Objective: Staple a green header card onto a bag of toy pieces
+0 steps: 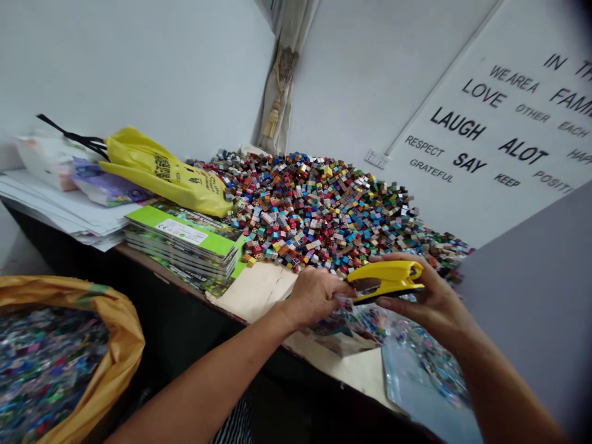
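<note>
My right hand (416, 293) is wrapped round a yellow stapler (388, 277), whose front end points left. Between the stapler's jaws and my left hand (317, 296) is the top edge of a clear plastic bag (358, 320) with small colourful pieces in it. The fingers of my left hand pinch that edge, close to the stapler's tip. Behind both hands lies a large heap of small multicoloured blocks (319, 209).
Stacked green booklets (185, 237), a yellow bag (166, 176) and white papers (60, 206) lie at the left. An orange sack (124, 333) of wrapped pieces stands below left. A clear bag (416, 382) lies at the front right. Walls rise behind.
</note>
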The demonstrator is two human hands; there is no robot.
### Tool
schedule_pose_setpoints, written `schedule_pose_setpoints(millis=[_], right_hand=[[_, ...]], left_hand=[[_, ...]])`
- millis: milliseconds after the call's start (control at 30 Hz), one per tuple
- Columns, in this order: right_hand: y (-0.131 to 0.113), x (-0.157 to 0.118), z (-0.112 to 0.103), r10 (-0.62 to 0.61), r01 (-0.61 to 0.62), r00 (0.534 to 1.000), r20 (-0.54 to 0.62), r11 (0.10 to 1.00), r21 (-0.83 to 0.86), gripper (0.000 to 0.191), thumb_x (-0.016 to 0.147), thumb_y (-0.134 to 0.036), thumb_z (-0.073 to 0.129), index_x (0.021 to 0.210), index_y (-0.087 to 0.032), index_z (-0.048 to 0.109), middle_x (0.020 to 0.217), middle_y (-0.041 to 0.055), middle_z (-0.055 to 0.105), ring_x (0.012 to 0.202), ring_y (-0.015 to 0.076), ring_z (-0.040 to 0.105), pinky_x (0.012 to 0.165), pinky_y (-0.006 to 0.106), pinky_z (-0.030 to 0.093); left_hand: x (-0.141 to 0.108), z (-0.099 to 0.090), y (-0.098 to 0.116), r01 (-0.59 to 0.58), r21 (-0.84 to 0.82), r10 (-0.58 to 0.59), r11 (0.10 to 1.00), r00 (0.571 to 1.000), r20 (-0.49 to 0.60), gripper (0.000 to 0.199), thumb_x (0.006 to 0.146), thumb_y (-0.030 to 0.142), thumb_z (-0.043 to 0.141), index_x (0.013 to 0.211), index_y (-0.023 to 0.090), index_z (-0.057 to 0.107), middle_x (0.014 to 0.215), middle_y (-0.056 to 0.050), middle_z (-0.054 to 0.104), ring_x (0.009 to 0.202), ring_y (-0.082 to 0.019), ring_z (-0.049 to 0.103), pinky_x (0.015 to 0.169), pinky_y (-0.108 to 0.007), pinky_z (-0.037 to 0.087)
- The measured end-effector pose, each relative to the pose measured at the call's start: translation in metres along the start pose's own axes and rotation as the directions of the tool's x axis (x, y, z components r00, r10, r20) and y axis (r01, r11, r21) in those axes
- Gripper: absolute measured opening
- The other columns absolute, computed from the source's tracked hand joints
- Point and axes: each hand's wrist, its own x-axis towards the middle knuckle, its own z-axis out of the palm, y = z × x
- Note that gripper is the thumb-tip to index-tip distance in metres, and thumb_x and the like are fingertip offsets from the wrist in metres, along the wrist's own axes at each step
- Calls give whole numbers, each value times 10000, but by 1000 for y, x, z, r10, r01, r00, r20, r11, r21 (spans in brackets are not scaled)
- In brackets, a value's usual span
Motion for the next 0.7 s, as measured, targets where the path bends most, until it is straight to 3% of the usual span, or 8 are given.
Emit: schedule_pose_setpoints(millis=[67,200,433,533,633,700], right_hand=[[-1,-1,1,-36,35,999,-2,998,-44,598,709,-442,815,1225,-319,541,1296,54,609,1156,283,599,993,439,503],[4,3,3,-70,77,992,109,996,-54,585,752,-438,781,1259,-318,515,1278,63,619,1134,270,613,971,436,518],[17,8,5,72,-74,997,33,996,59,630,709,-485,804,1229,-284,510,1191,60,659,1093,273,634,974,439,509],[18,4,8,80,-80,997,2,994,71,616,708,-482,806,1211,-281,512,1151,50,666,1072,269,639,978,440,498],[15,-2,10,62,-59,997,-48,995,75,607,697,-460,821,1195,-288,520,1131,38,662,1059,262,639,985,447,493],[13,-5,7,59,-46,993,-99,990,130,597,682,-428,838,1177,-295,533,1149,36,655,1048,261,647,972,452,511]], left_hand=[[0,0,0,-19,-1,19,1000,1000,-2,224,835,276,657,1024,363,740,952,59,758,880,-182,649,726,-294,382],[-1,1,1,-22,-19,21,1000,999,-31,184,833,262,654,968,338,753,923,58,757,852,-176,639,719,-294,375],[-1,1,2,12,-60,-16,998,998,-66,178,872,349,586,912,278,744,842,31,737,819,-172,619,720,-280,389],[1,-4,0,25,-62,-26,998,999,-24,201,826,340,607,966,259,726,901,3,734,870,-192,630,756,-285,421],[5,-12,-3,26,-66,-22,997,997,68,392,708,413,717,1062,246,700,999,-31,725,941,-233,626,793,-307,447],[7,-16,-3,-2,-59,10,998,992,130,416,680,444,750,1041,240,711,988,-36,721,938,-241,617,792,-311,446]])
